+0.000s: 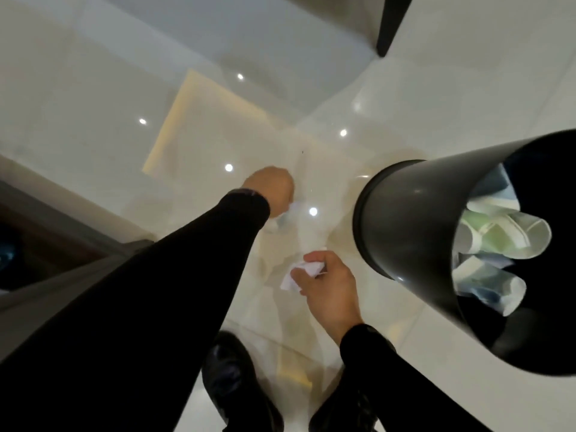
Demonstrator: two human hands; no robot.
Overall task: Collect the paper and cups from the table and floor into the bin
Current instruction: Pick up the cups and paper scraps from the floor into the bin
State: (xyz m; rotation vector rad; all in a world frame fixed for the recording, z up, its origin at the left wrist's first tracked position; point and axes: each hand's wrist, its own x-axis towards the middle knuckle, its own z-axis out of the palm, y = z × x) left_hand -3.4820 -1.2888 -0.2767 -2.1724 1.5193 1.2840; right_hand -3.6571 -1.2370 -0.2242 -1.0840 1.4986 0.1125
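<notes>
I am working through the floor part of the clear-up, judging by where both arms are reaching. I am holding a ball of crumpled white paper point(304, 270) in my right hand point(327, 291), near the middle of the scene. The fingers are curling round it and the thumb is pinching its near edge, so this hand is closed on the paper and not spread.

My left hand point(270, 189) is reaching further away and to the left, down towards the glossy cream tiled floor point(193, 132). Its back is facing the camera and the fingers are curling under in a fist. A pale blurred scrap point(279, 220) is showing just beneath the wrist. I cannot tell whether the hand is gripping it or only touching it, nor whether it is paper or a cup.

The dark grey round plastic bin point(405, 219) is standing just to the right of my right hand, its mouth tilting towards me. Several white and green paper cups point(505, 236) are already lying inside, so I am judging the job well along.

The next move, as I am reading it, is swinging the right hand rightwards over the rim and letting the paper go. The left hand then needs a firm hold on its scrap before following. My black shoes point(230, 381) are showing at the near edge.
</notes>
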